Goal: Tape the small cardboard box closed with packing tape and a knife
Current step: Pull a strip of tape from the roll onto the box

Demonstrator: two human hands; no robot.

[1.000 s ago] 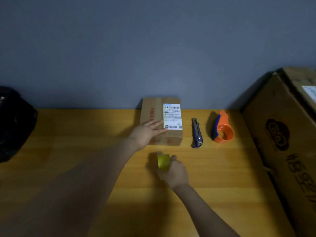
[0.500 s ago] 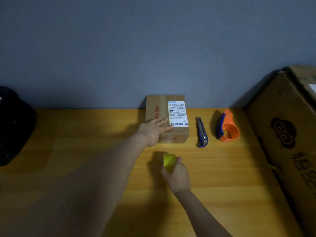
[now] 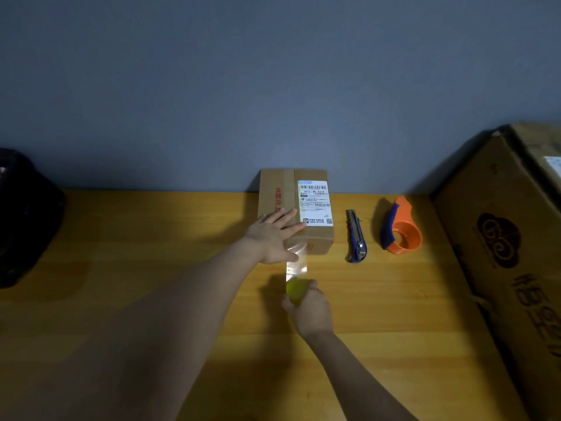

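- Pressing my left hand (image 3: 273, 235) flat, fingers spread, on the small cardboard box (image 3: 296, 208).
- Gripping the tape roll (image 3: 296, 288) in my right hand (image 3: 309, 311) — a clear strip (image 3: 297, 259) stretches to the box.

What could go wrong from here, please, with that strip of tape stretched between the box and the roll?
1. The clear tape strip hangs free between the small box and the roll; it could twist or stick to the table.
2. Only the left hand pins the box, so a harder pull by the right hand might drag it.
3. The knife lies out of both hands; reaching for it may slacken the strip.
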